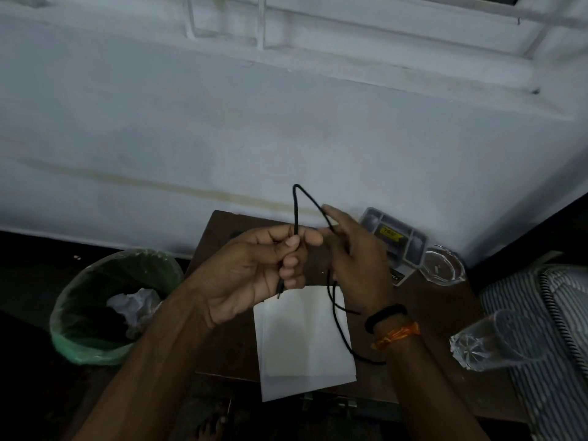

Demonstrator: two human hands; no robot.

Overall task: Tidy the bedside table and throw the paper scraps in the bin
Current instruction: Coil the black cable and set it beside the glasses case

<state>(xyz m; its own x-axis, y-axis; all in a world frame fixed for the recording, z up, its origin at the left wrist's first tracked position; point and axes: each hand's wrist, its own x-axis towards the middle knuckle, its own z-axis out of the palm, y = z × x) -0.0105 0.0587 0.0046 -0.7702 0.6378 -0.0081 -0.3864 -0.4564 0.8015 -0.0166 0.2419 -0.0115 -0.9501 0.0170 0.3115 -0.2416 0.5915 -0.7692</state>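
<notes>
Above the brown bedside table (222,342), both my hands hold a thin black cable (296,205). My left hand (254,268) pinches it between thumb and fingers, one cable end poking out below the palm. My right hand (353,262) grips the other side of the loop, and the rest of the cable trails down past my wrist. A white sheet of paper (305,342) lies flat on the table under my hands. On the floor to the left stands a bin (82,313) with a green liner, holding crumpled white paper (136,303).
At the table's back right lies a grey compartment tray (394,240) with a yellow label. A clear glass bowl (444,265) sits beside it, and a clear tumbler (496,342) lies at the right edge. Striped bedding (547,329) borders the right. A white wall rises behind.
</notes>
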